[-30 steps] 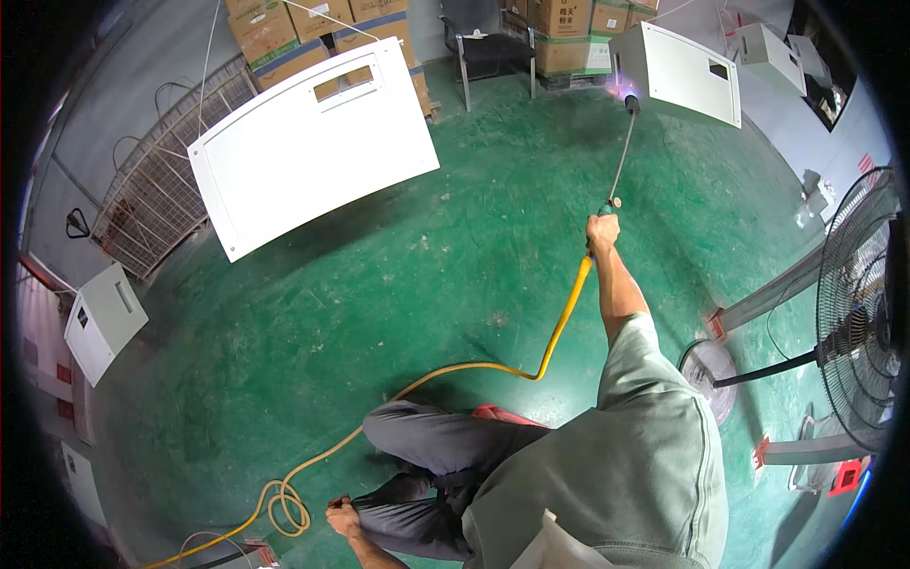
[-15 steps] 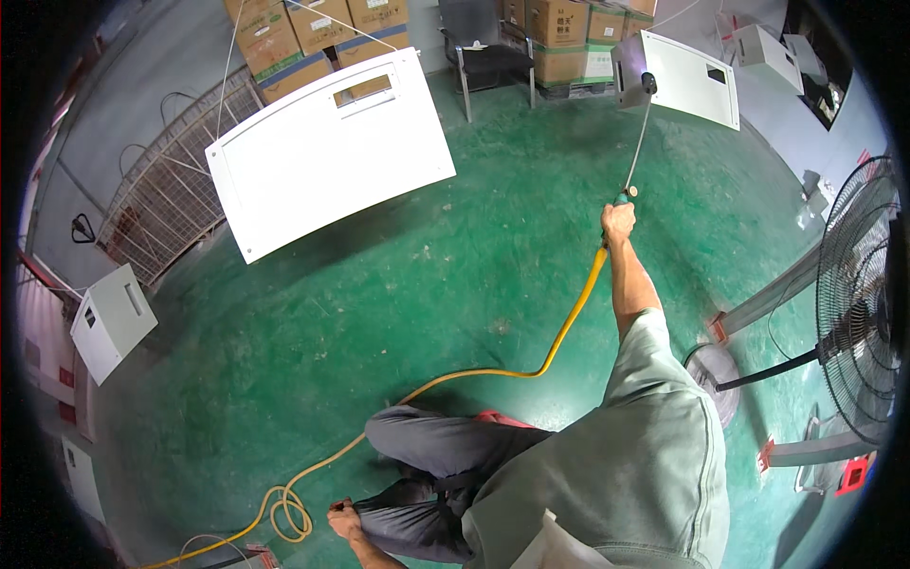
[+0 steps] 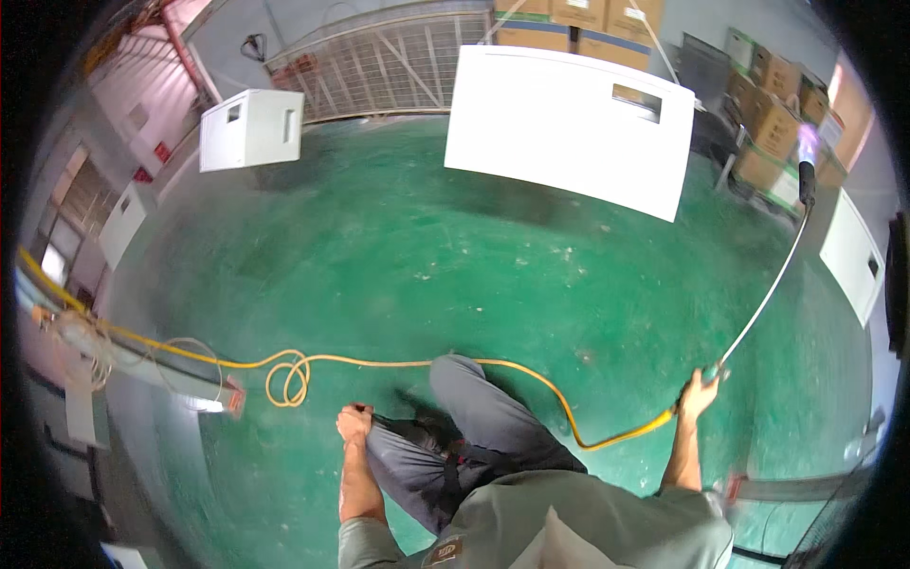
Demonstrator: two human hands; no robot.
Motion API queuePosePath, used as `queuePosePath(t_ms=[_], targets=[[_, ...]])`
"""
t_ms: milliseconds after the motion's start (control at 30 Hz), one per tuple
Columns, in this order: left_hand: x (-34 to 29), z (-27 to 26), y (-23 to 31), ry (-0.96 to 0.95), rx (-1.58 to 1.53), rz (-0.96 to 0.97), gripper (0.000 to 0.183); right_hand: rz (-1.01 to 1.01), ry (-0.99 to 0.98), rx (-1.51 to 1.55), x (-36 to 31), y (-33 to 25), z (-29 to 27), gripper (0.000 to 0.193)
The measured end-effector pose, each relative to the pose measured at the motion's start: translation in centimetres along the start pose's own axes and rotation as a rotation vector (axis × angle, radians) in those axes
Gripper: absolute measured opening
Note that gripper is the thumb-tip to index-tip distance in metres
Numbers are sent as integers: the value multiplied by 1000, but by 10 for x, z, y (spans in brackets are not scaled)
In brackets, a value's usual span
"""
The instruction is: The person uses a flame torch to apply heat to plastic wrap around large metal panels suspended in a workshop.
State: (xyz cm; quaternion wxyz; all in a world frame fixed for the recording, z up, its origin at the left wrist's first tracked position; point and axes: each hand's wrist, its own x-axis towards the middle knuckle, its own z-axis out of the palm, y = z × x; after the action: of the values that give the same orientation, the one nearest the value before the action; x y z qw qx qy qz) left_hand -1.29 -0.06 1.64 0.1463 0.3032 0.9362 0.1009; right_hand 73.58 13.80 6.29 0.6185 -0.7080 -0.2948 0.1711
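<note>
Wand (image 3: 763, 294), long and thin, held at its lower end in the right hand (image 3: 700, 394); grip closed around the handle, arm stretched forward and to the right. Wand runs up and right from the hand to a dark nozzle head (image 3: 807, 180) near the far right of the green floor (image 3: 408, 266), close to stacked cardboard boxes (image 3: 777, 123). Yellow hose (image 3: 531, 379) joins the wand at the hand, crosses the floor to the left past the person's bent knee, forms a small coil (image 3: 289, 377), and continues toward the left wall. Left hand (image 3: 354, 423) rests on the grey trouser leg (image 3: 474, 427), grip closed on a fold of the cloth, nothing else in it. Large white panel (image 3: 569, 128) with a rectangular cut-out hangs above the far middle of the floor. Smaller white box (image 3: 251, 128) hangs at far left. Second white panel (image 3: 853, 256) at the right edge, just beyond the nozzle head.
</note>
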Motion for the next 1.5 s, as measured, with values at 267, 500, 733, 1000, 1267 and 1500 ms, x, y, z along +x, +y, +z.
queuePosePath(t_ms=[267,500,733,1000,1267,1500], targets=[[4,4,17,-43,8,16,28,-76,-389,-129,-106,-51,-27,21],[0,-4,21,-35,-43,-9,28,-157,-597,-365,-123,-130,-12,30],[-6,-3,6,27,-79,6,29,-119,-666,-394,-143,-132,-13,39],[-4,0,0,34,-95,13,30,-61,-764,-485,-166,-82,-68,37],[-6,-5,-1,24,-114,-6,31,-91,-781,-612,-171,-39,-86,40],[-3,-4,7,18,-119,15,29,9,-728,-577,-151,-3,-62,32]])
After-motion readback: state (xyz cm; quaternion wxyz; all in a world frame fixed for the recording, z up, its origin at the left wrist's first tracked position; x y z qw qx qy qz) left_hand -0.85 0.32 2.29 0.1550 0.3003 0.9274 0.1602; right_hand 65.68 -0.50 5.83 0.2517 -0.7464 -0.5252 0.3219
